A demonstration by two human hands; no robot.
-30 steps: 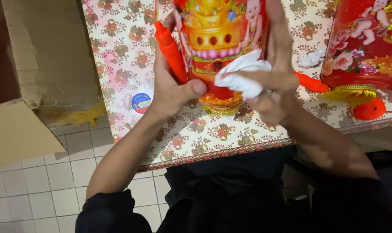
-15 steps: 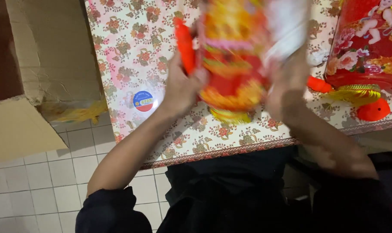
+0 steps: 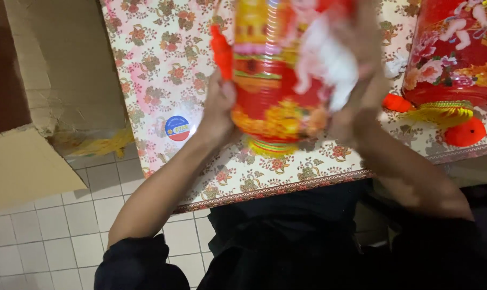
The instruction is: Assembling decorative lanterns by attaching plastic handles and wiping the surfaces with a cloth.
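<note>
I hold a red and yellow drum-shaped lantern up over the flowered table. My left hand grips its left side, beside an orange-red tassel knob. My right hand presses a white cloth against the lantern's right side. Both the lantern and my right hand are blurred by motion. A yellow fringe hangs from the lantern's lower end.
A second red lantern with a yellow fringe and orange knobs lies on the table at the right. A round blue sticker sits on the cloth. An open cardboard box stands at the left on the white tiled floor.
The lantern has come up closer to the camera and turned. My right hand with the white cloth has slid up along its side.
</note>
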